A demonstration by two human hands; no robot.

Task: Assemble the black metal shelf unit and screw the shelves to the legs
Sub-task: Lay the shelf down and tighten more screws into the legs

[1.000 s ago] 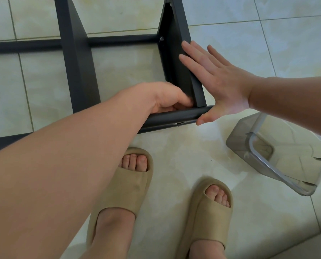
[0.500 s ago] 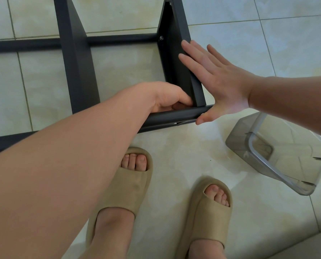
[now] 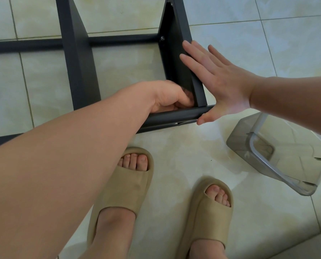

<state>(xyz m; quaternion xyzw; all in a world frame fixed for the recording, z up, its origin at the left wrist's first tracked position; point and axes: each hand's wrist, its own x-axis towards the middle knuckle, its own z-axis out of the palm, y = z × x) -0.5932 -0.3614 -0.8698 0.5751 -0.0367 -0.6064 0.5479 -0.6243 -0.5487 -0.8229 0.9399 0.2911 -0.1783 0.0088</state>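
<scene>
My right hand [image 3: 225, 86] lies flat, bracing the leg [image 3: 174, 68], likely rigid and slick; my left hand [image 3: 165, 98] curls its fingers [image 3: 187, 99] inside the corner, grasp unclear.

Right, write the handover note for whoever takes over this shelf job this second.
Left hand: fingers curled in the inner corner where the right-side black metal shelf panel meets the near black metal leg bar; what it holds is hidden.
Right hand: flat and open, pressing that panel's outer side, thumb at the bar's end.
Done: one screw head shows at the panel's far corner, by the far black bar. A second black panel stands to the left.
Left: the near corner joint, hidden by the hand; check and fasten it.
A grey see-through plastic box lies tipped on the tiled floor.
</scene>
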